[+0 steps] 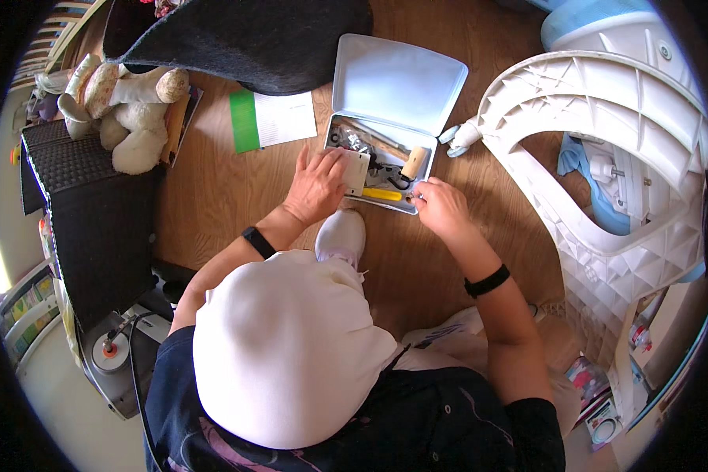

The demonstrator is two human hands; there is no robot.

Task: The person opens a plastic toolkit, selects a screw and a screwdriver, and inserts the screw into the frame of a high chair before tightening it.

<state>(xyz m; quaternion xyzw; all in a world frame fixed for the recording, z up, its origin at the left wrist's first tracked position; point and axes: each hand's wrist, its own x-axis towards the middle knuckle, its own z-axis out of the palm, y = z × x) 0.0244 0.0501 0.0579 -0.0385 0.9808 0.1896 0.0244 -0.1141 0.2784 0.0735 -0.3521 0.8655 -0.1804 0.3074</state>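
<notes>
An open white tin box (410, 208) lies on the wooden floor, its hinged lid (397, 82) tipped back. Inside are a wooden-headed mallet (414, 163), a yellow-handled tool (381, 193), black hook-like parts and small hardware, some apparently in clear bags. My left hand (318, 185) grips a white flat rectangular piece (356, 172) over the box's left side. At the near right corner of the box, my right hand (442, 206) is closed with thumb and fingertips pinched together. Whatever is between those fingertips is too small to make out.
A large white plastic frame (519, 157) stands at the right. Beyond my left hand lie a green-and-white sheet (287, 118) and a dark felt bag (236, 47). Plush toys (138, 145) rest on a black woven box (94, 212). My shoe (341, 234) is close to the tin.
</notes>
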